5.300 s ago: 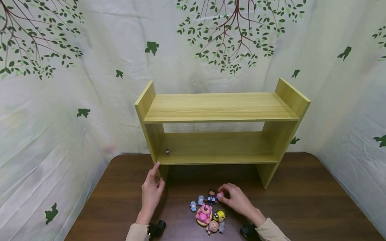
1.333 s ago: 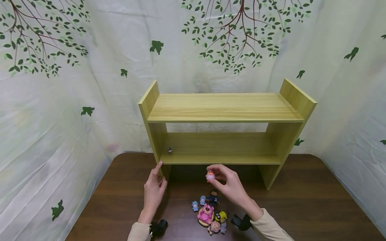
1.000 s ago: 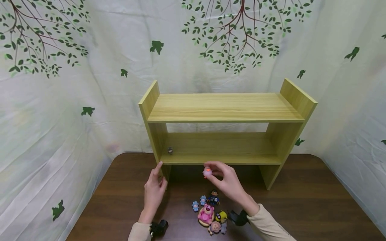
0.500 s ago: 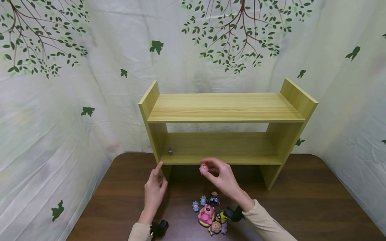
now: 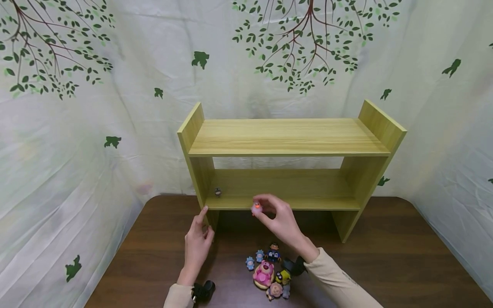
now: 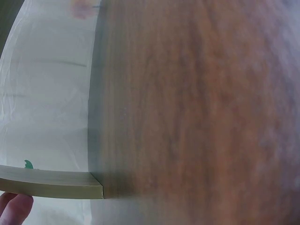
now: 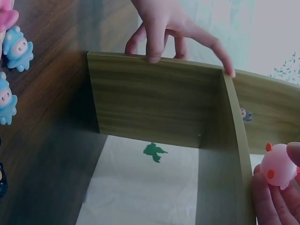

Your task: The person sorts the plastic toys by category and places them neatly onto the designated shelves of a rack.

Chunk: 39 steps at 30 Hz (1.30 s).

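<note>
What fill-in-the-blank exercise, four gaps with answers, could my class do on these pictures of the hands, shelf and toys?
1. The bird is held in the person's ____ hand.
2. Of the shelf and the bear, the left hand touches the ____.
3. Near the bear are ____ matching light-blue figures.
4. The grey figure is not on the upper board but on the ____ one.

Missing words: right; shelf; two; lower.
</note>
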Each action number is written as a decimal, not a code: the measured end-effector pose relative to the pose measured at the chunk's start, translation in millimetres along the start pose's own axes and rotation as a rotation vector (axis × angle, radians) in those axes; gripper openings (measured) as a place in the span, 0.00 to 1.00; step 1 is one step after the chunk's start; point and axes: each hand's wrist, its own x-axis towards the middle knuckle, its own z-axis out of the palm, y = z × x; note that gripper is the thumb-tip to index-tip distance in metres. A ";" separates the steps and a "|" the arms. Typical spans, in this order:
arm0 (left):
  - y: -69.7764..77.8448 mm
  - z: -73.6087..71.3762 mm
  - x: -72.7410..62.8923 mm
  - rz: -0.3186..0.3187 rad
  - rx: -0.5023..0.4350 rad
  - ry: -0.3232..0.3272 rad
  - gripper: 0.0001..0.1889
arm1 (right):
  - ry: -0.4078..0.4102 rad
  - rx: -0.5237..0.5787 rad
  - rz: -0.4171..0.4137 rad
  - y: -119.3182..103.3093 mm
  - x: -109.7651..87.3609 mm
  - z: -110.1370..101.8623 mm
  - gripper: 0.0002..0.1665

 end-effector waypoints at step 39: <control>-0.9 0.6 -1.0 -0.006 0.006 0.004 0.44 | -0.003 -0.053 -0.051 40.3 44.6 25.4 0.15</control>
